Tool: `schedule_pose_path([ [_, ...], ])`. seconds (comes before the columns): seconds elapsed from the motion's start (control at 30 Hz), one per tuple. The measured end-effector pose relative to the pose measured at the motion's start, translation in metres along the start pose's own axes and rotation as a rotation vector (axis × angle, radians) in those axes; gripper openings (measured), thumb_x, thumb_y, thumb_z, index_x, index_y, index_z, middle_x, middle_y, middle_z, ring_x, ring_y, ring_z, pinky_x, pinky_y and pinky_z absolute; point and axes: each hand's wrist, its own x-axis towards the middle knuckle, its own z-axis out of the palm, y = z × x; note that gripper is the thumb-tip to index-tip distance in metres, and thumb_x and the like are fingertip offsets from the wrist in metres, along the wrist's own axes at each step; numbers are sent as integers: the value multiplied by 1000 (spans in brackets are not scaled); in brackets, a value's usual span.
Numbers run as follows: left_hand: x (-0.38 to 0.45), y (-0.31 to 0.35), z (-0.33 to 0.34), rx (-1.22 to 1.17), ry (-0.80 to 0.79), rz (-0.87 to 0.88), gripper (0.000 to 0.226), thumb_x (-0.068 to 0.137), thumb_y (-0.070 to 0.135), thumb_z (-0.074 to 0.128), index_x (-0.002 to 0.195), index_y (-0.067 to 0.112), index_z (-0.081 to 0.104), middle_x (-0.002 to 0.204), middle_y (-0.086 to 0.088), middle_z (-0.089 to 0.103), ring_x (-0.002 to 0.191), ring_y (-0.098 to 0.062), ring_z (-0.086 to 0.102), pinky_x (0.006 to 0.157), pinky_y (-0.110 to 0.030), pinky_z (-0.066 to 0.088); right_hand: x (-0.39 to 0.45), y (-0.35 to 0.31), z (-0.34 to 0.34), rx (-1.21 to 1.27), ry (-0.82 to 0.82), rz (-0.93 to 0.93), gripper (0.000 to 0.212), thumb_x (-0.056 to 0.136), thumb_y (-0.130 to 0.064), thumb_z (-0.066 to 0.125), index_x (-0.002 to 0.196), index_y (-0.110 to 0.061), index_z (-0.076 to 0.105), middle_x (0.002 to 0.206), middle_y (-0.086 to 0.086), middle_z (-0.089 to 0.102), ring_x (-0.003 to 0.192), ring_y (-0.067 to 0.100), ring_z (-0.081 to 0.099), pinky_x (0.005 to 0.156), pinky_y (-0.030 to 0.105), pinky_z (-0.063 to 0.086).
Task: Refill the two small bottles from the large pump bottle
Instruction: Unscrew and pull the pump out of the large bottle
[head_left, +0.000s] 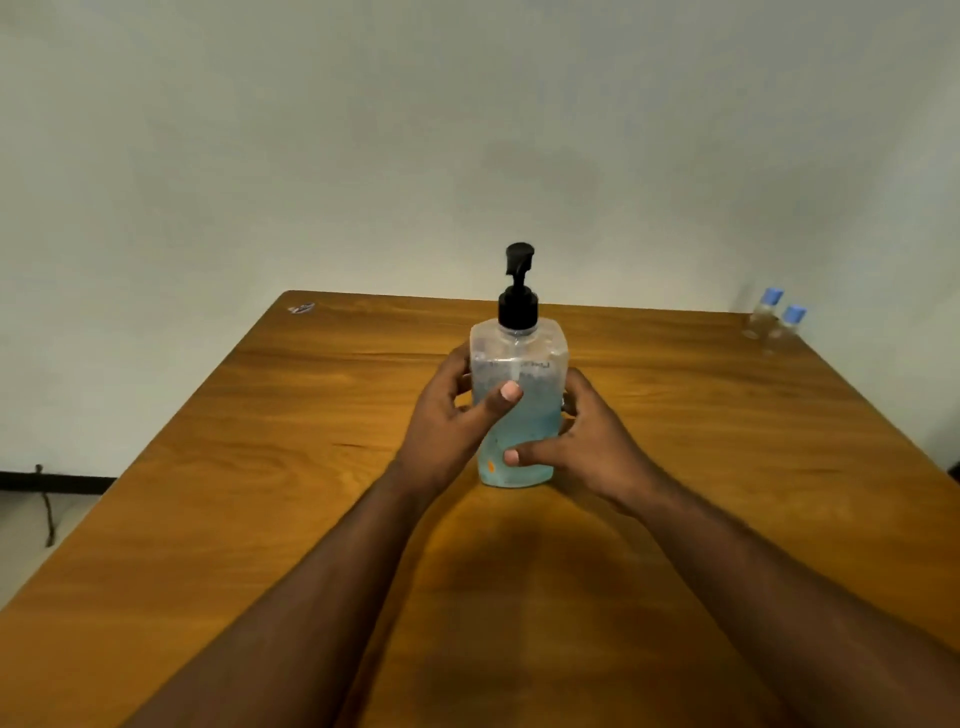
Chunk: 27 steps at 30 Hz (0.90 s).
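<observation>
With the left hand (447, 415) and right hand (587, 441) both grasping the upright pump bottle (517, 395) at frame centre, the person should steady it and bring the capped small bottles (776, 322), well apart at upper right, closer.

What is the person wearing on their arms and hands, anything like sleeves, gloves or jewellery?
Nothing that shows. The left hand and the right hand are bare, with no gloves, rings or watch in sight. Both forearms are uncovered right down to the bottom edge of the picture, so no sleeve shows. The thumbnails are short and plain, without polish.
</observation>
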Motion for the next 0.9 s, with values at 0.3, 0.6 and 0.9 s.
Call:
schedule_pose_path([
  [0.3, -35, 37, 23, -23, 56, 42, 81, 70, 47, 72, 141, 24, 43, 127, -2, 62, 113, -17, 63, 82, -28, 57, -56, 2, -4, -33, -35, 16, 89, 58, -25, 90, 125, -41, 34, 121, -11, 54, 115, 16, 55, 89, 42, 55],
  [0.6, -39, 50, 37, -80, -2, -9, 70, 70, 34, 79, 131, 18, 47, 121, -5, 64, 109, -17, 65, 84, -31, 56, -57, -67, -67, 72, 22, -120, 58, 74, -21, 79, 125, -37, 56, 131, -10, 55, 127, 15, 46, 104, 43, 43],
  [0.9, -28, 52, 26, -118, -159, -96, 74, 75, 1, 80, 133, 18, 38, 120, -8, 62, 104, -13, 67, 79, -25, 56, -32, -83, -26, 126, 162, -284, 31, 72, -19, 82, 98, -16, 65, 88, -2, 68, 79, 6, 64, 70, 21, 53],
])
